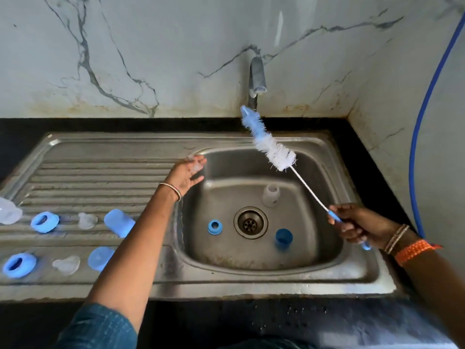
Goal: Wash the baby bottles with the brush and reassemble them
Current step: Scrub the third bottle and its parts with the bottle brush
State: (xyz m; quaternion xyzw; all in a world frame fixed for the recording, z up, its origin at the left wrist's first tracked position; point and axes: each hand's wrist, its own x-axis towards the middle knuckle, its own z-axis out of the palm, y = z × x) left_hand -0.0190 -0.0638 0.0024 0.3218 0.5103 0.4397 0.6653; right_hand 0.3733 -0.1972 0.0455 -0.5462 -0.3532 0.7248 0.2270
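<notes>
My right hand (359,226) grips the blue handle of a long bottle brush (270,144), whose white and blue bristles point up toward the tap (256,76). My left hand (185,173) is over the sink's left rim and pinches a small clear teat (195,163) in its fingertips. In the basin (314,248) lie a blue collar ring (214,227), a dark blue cap (283,238) and a clear bottle (270,195). On the drainboard (100,172) lie two blue rings (44,222) (18,265), two clear teats (86,220) (66,265) and two blue caps (119,222) (100,258).
A clear bottle (8,210) pokes in at the left edge of the drainboard. The drain (250,222) sits at the basin's middle. A blue hose (422,127) runs down the right wall. Black countertop (377,172) surrounds the sink.
</notes>
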